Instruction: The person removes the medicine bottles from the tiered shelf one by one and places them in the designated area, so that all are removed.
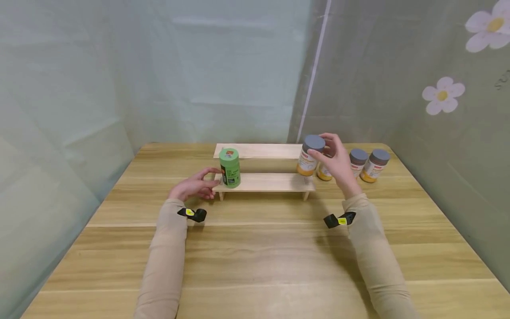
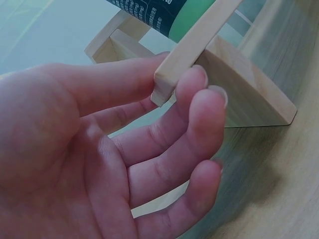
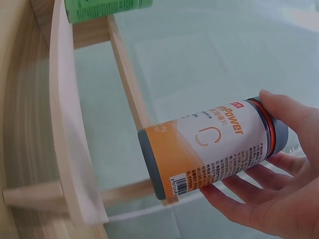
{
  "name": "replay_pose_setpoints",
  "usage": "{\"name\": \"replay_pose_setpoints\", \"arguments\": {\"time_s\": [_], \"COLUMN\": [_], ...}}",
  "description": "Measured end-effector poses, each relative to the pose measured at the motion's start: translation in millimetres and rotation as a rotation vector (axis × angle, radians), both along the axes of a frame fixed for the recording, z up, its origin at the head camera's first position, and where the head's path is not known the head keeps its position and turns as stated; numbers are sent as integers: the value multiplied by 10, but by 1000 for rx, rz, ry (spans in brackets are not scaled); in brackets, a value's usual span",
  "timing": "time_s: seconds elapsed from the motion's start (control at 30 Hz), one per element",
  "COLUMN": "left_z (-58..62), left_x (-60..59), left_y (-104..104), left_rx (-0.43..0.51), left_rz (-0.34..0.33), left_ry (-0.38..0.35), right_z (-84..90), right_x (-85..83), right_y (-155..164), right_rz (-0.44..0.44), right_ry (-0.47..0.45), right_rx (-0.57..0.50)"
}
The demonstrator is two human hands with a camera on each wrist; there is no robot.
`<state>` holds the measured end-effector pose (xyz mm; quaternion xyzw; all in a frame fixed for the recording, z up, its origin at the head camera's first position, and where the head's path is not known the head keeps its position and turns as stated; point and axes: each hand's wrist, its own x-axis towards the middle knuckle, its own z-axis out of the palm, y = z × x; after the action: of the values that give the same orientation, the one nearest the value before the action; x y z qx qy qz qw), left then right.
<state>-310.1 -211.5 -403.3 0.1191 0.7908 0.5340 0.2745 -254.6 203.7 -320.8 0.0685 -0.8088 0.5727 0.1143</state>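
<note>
My right hand (image 1: 338,161) grips a white-and-orange supplement bottle (image 1: 307,161) by its grey lid, thumb on one side and fingers on the other. The bottle hangs over the right end of a two-tier wooden shelf (image 1: 271,182); in the right wrist view, the bottle (image 3: 204,149) is apart from the lower board (image 3: 65,114). My left hand (image 1: 195,185) holds the left end of that lower board. In the left wrist view, its thumb and curled fingers pinch the board's corner (image 2: 169,74). A green canister (image 1: 230,168) stands upright on the lower board's left end.
Several matching grey-lidded bottles stand on the wooden table right of the shelf, among them one bottle (image 1: 374,166) at the far right and another bottle (image 1: 324,173) partly behind my right hand. A pale curtain (image 1: 223,79) hangs behind the table's back edge.
</note>
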Motion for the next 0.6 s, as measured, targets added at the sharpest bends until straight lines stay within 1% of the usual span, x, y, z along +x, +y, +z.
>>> {"name": "replay_pose_setpoints", "arguments": {"time_s": [0.27,0.43,0.6], "left_z": [12,35,18], "left_x": [-5,2,-8], "left_y": [12,19,20], "left_rx": [-5,-5,-3], "left_rz": [5,7,2], "left_ry": [2,1,3], "right_z": [2,-25,-43], "right_x": [67,66,61], "right_y": [231,373,496], "right_rz": [2,-42,-62], "right_ry": [-17,3,3], "right_rx": [30,70,65]}}
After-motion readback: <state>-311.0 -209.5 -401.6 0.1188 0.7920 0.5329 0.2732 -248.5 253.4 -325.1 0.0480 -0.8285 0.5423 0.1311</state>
